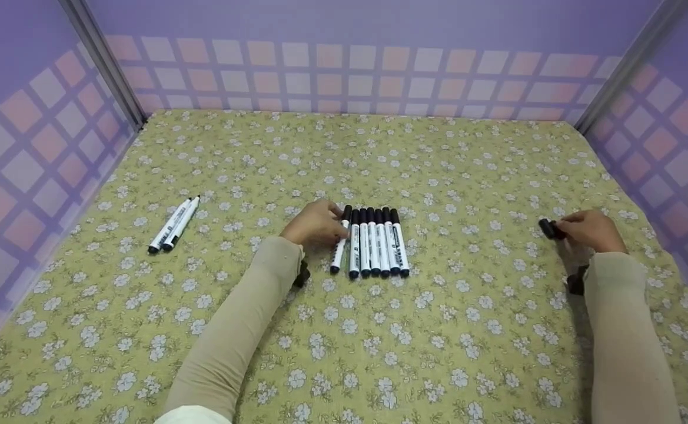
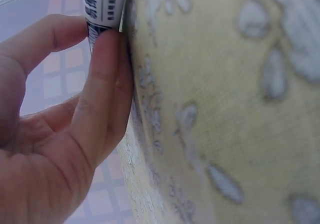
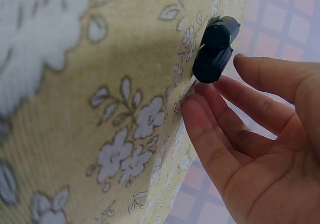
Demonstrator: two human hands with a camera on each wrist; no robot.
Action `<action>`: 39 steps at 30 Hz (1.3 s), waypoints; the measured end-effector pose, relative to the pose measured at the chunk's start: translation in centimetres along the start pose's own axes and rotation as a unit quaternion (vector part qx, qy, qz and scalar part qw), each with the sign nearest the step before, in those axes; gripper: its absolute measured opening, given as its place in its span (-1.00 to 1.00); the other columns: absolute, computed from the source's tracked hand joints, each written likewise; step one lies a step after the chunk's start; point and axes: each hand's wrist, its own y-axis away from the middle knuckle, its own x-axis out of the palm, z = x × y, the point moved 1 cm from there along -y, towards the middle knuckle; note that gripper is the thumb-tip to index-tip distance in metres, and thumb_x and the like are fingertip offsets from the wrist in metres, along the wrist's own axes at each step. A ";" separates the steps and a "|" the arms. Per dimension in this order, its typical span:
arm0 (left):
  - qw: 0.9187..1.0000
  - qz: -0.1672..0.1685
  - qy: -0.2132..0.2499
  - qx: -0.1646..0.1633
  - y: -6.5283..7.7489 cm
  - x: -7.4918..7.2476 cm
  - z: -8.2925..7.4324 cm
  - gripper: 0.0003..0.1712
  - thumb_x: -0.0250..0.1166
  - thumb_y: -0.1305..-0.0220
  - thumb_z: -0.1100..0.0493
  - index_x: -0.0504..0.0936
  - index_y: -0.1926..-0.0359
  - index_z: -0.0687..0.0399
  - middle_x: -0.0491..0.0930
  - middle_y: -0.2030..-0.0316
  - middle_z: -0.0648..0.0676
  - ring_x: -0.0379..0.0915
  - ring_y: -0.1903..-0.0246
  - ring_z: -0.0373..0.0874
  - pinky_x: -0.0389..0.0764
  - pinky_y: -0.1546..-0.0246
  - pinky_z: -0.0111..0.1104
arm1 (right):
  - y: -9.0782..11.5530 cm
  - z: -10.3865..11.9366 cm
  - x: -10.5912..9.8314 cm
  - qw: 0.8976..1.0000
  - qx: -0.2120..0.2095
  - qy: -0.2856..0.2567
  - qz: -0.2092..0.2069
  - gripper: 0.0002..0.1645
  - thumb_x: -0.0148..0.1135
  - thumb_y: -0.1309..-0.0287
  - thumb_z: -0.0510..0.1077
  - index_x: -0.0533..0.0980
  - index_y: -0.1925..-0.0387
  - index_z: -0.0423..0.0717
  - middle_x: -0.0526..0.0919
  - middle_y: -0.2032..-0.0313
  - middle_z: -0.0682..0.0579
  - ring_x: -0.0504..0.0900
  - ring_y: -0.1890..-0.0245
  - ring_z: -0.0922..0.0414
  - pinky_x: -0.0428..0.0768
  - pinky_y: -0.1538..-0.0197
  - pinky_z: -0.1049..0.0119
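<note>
My left hand pinches a capped whiteboard marker at the left end of a row. In the left wrist view, the thumb and fingers of the left hand lie on either side of its white barrel. Beside it, several more white markers with black caps lie side by side, caps pointing away. Far to the right, my right hand is at two black marker caps. In the right wrist view, the fingertips are close below the caps and the thumb stands apart from them.
Two white markers without caps lie together at the left, thin tips pointing away. A yellow flowered cloth covers the table. Purple checked panels stand at the back and both sides, with grey posts at the corners.
</note>
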 end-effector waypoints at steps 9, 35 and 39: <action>0.999 -0.004 0.030 0.033 0.1 -0.8 0.5 -0.34 0.37 -0.10 0.19 0.46 -0.27 0.01 0.50 -0.13 0.11 0.51 0.13 -0.09 0.56 0.10 -0.24 | 0.4 0.6 -0.1 1.000 0.007 -0.024 -0.008 -0.23 -0.17 -0.42 0.14 0.24 -0.31 -0.47 0.36 -0.17 -0.52 0.43 -0.09 -0.35 0.46 -0.04 -0.22; 0.986 -0.029 0.024 0.162 2.6 -3.5 -0.4 -0.57 0.04 -0.45 0.11 0.45 -0.30 -0.10 0.52 -0.06 0.13 0.46 0.29 0.12 0.51 0.23 -0.07 | 0.3 6.8 0.1 0.995 -0.060 -0.064 -0.040 -0.21 -0.07 -0.36 0.25 0.29 -0.34 -0.26 0.31 -0.28 -0.41 0.35 -0.20 -0.32 0.35 -0.17 -0.26; 0.984 -0.040 0.004 0.172 2.7 -3.5 -0.5 -0.57 0.03 -0.47 0.08 0.45 -0.31 -0.12 0.55 -0.06 0.15 0.39 0.45 -0.06 0.47 0.44 -0.23 | 0.6 8.4 0.3 0.993 -0.080 -0.070 -0.045 -0.18 -0.05 -0.32 0.31 0.32 -0.33 -0.21 0.34 -0.28 -0.37 0.35 -0.22 -0.28 0.35 -0.18 -0.24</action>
